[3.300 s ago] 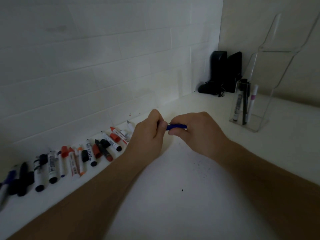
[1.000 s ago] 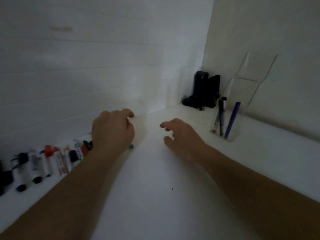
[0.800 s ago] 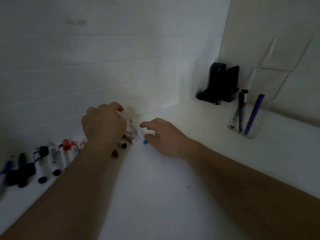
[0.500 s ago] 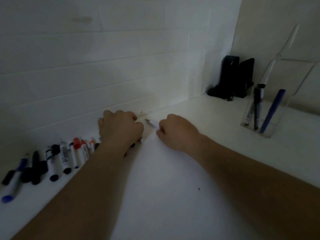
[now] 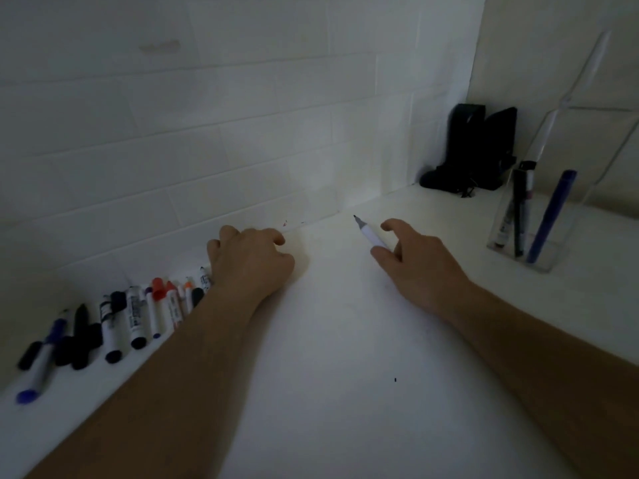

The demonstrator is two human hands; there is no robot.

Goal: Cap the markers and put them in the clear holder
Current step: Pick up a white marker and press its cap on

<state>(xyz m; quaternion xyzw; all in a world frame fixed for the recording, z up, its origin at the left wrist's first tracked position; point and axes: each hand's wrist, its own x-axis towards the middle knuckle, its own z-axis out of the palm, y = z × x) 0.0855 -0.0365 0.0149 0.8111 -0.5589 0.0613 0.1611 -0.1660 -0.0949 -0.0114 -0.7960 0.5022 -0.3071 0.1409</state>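
Right hand (image 5: 420,262) pinches uncapped marker (image 5: 369,232); left hand (image 5: 250,262) curled palm-down.

A white-tiled wall (image 5: 242,108) meets a white counter (image 5: 345,392) in dim light. Two black upright objects (image 5: 479,146), their type unclear, stand in the far corner.

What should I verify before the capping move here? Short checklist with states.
1. White uncapped marker held by right hand: ok.
2. Marker tip bare, pointing away: ok.
3. Cap in left hand: cannot tell, fingers curled over the marker row.
4. Clear plastic holder upright, within view: ok.
5. Room in holder beside blue marker: ok.
6. White counter between hands free of clutter: ok.
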